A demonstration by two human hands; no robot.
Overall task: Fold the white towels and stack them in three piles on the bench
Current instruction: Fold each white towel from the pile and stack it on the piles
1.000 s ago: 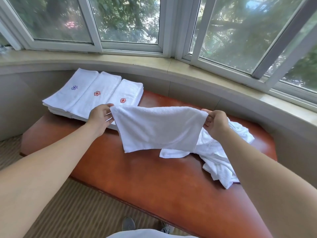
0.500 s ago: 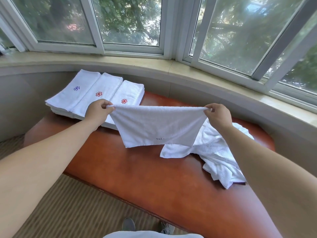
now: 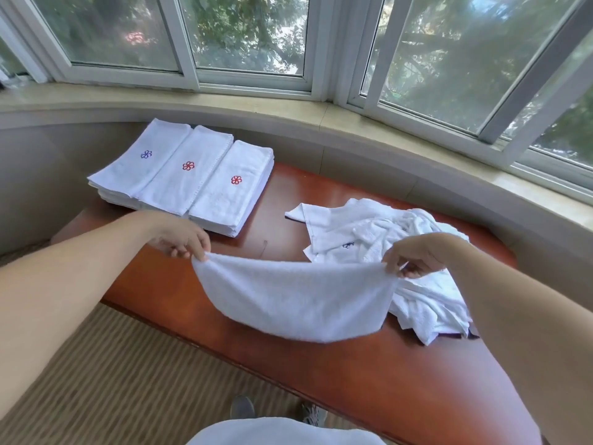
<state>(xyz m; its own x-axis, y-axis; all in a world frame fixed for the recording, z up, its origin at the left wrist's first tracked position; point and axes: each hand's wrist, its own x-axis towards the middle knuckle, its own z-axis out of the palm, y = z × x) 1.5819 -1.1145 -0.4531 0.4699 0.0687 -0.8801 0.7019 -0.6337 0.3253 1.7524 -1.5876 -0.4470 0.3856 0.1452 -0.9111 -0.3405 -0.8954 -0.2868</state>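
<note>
A white towel (image 3: 298, 300) hangs doubled over above the red-brown bench (image 3: 288, 194). My left hand (image 3: 183, 237) pinches its left top corner and my right hand (image 3: 414, 255) pinches its right top corner. Its lower edge sags toward the bench's front. Three piles of folded white towels lie side by side at the far left: the left pile (image 3: 141, 159) shows a blue flower mark, the middle pile (image 3: 189, 171) and the right pile (image 3: 234, 187) show red ones. A heap of unfolded white towels (image 3: 385, 232) lies on the bench behind and under my right hand.
A stone window ledge (image 3: 288, 114) and wall curve round the back of the bench, with windows above. Striped carpet (image 3: 128, 380) covers the floor in front. My shoes (image 3: 244, 407) show below the bench's front edge.
Both hands have brought the towel nearer to me and lower. The camera tilted down, and the heap behind the towel now shows more fully.
</note>
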